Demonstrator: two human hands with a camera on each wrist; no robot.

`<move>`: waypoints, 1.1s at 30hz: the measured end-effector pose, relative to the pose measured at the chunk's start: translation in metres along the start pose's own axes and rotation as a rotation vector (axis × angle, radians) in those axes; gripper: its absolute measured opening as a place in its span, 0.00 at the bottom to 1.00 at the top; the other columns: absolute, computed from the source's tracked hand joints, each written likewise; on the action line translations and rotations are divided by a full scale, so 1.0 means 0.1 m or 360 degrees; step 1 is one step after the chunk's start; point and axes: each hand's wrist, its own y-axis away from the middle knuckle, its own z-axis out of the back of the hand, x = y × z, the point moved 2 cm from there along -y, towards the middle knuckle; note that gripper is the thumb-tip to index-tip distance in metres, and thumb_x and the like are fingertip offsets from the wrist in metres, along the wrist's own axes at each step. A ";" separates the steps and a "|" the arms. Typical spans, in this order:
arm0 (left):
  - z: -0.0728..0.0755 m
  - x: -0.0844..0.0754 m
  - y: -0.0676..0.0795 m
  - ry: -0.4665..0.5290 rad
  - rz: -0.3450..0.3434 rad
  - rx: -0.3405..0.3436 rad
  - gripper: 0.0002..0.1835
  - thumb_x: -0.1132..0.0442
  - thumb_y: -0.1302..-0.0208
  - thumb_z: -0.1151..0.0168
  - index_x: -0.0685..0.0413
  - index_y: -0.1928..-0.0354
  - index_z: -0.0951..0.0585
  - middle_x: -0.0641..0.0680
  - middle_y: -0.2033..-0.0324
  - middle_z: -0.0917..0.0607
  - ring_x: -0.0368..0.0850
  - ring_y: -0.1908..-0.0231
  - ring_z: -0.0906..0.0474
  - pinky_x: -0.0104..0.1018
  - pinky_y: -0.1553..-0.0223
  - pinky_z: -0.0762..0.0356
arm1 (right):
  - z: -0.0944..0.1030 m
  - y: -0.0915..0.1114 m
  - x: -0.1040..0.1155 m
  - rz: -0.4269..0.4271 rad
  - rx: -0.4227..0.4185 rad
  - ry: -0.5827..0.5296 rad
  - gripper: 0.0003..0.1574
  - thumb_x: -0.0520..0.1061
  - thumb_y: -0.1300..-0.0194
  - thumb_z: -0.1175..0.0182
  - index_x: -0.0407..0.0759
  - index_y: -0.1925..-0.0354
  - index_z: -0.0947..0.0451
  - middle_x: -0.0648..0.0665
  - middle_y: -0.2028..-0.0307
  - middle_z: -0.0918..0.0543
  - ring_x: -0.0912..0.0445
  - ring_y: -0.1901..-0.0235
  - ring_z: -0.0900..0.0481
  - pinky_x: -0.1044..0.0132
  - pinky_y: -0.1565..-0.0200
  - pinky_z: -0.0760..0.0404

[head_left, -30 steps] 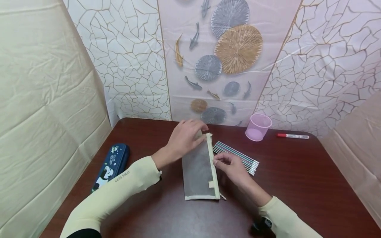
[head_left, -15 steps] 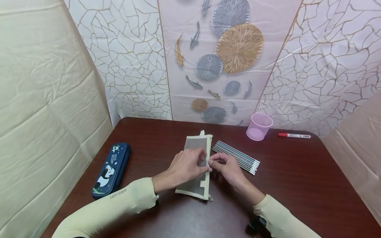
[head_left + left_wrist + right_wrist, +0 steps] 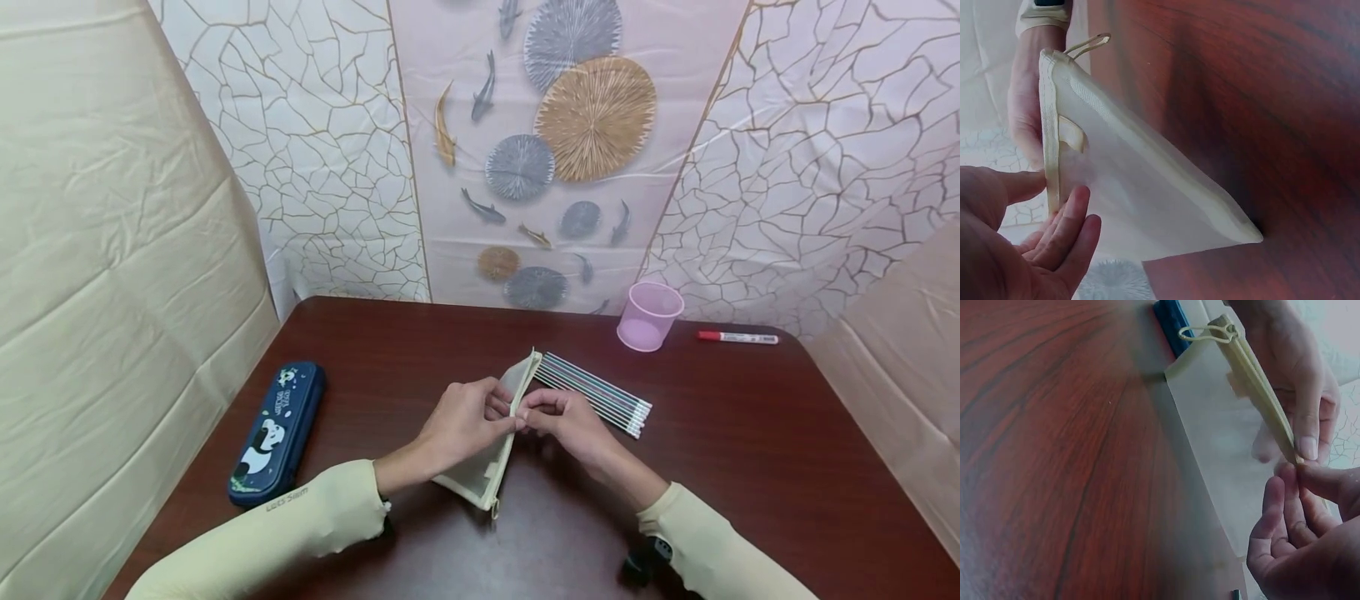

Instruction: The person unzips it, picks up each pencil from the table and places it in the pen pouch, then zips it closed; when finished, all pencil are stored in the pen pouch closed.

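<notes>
A mesh zip pouch with cream edging stands tilted on the table, its zipped edge raised. My left hand pinches that edge near its middle; in the left wrist view the thumb lies on one side and the fingers on the other. Right beside it, my right hand pinches the same edge between thumb and fingertips. A cord loop hangs from the zip's near end. The far part of the zip is hidden behind the fingers in the right wrist view.
Several striped pencils with white ends lie side by side just beyond my right hand. A blue panda pencil case is at the left. At the back right stand a pink mesh cup and, farther right, a red-capped marker.
My left hand has come from the pouch's far end towards me, to its middle beside the right hand. The pouch has gone from lying flat to tilted up, zipped edge raised.
</notes>
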 end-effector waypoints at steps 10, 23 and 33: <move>0.05 0.03 0.01 0.0166 0.0107 0.0051 0.10 0.61 0.37 0.27 0.55 0.56 0.13 0.51 0.65 0.06 0.37 0.66 0.10 0.27 0.66 0.15 | -0.05 0.01 0.04 0.0026 0.0043 0.0019 0.13 0.43 0.30 0.31 0.35 0.53 0.15 0.44 0.66 0.10 0.53 0.65 0.15 0.61 0.66 0.17; 0.44 0.03 0.03 -0.0278 -0.0005 -0.0066 0.03 0.63 0.43 0.31 0.47 0.67 0.12 0.42 0.76 0.11 0.28 0.75 0.19 0.26 0.72 0.20 | -0.03 0.03 0.04 0.0214 0.0008 0.0165 0.06 0.35 0.32 0.35 0.31 0.60 0.21 0.38 0.71 0.15 0.57 0.72 0.17 0.62 0.65 0.15; 0.85 0.07 0.07 -0.0569 0.0073 -0.0012 0.05 0.63 0.43 0.30 0.44 0.74 0.14 0.39 0.80 0.16 0.34 0.77 0.23 0.31 0.71 0.22 | 0.11 0.05 -0.04 0.0140 -0.0010 0.0431 0.04 0.35 0.36 0.34 0.38 0.63 0.20 0.34 0.74 0.16 0.49 0.76 0.18 0.57 0.75 0.17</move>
